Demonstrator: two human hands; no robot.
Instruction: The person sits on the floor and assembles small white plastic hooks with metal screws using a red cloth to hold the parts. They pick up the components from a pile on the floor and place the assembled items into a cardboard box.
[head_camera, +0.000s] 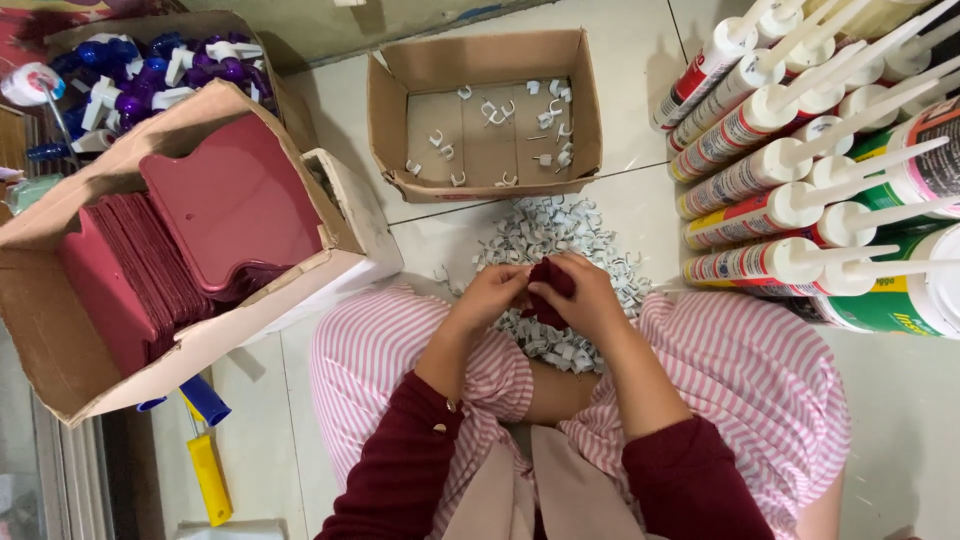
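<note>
Over the pile of white clips (560, 260) on the tiled floor (640, 90), between the striped knees, the left hand (487, 295) and right hand (590, 298) both pinch a dark red card (552, 280), below the open cardboard box (480, 70).

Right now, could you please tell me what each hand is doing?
Left hand: closed on the dark red piece.
Right hand: closed on the same dark red piece.

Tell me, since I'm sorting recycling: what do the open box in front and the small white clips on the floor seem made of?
Open box: plain brown corrugated cardboard, matte, with creased flaps. White clips: likely moulded plastic, smooth, uniformly white.
</note>
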